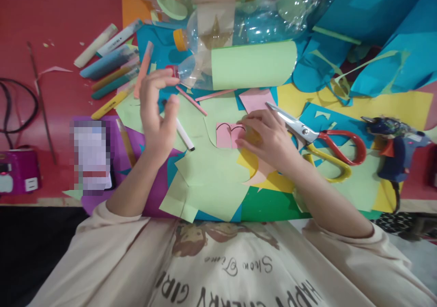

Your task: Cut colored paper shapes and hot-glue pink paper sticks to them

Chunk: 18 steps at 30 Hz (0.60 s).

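Observation:
My left hand [159,111] is raised over the light green paper, thumb and fingers curved apart, with nothing seen between them. Beside its thumb lies a white marker [185,135] with a black end pointing toward me. A small pink paper piece [223,136] rests on the green sheet [205,166], with two black arcs drawn on it and a line down its middle. My right hand [268,136] touches this piece at its right edge, fingers spread. Large scissors [307,134] with one red and one yellow handle lie partly open beyond my right hand.
Plastic bottles [262,29], one wrapped in light green paper [254,65], lie at the back. Several markers [109,65] and a phone [91,156] are at left. A glue gun [398,156] lies at far right. Blue paper [385,15] and yellow paper [406,106] cover the right side.

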Motion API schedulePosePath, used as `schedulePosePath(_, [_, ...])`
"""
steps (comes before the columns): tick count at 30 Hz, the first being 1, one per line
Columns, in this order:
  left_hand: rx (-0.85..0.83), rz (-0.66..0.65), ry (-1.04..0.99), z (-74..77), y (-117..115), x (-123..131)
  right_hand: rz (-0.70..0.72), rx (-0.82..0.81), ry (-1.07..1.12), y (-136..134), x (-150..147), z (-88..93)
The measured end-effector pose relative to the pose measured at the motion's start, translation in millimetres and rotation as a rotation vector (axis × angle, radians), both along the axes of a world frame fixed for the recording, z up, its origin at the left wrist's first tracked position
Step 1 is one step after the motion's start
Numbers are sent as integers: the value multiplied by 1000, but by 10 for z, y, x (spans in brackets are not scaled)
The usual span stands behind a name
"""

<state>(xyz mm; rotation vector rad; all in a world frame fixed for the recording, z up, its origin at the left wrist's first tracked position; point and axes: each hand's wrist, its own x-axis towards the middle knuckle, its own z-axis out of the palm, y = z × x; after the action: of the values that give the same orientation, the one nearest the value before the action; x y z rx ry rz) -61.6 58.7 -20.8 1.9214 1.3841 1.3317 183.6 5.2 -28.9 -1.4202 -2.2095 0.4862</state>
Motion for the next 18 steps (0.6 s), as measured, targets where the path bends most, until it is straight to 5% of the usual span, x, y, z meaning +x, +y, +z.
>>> schedulePosePath(5, [94,-114,83,63,-204,197,-40,-87,212,17,-9,42])
schedulePosePath(9, [-215,-267,23,166,-344,295,-121,-379,555,29,-26,159])
schedulePosePath(12, [-401,-386,168,268,-418,372,-166,-606,859,11,-76,234])
schedulePosePath(18, [-690,-505,42,287,-513,476,-168,-758,1056,-38,-169,232])
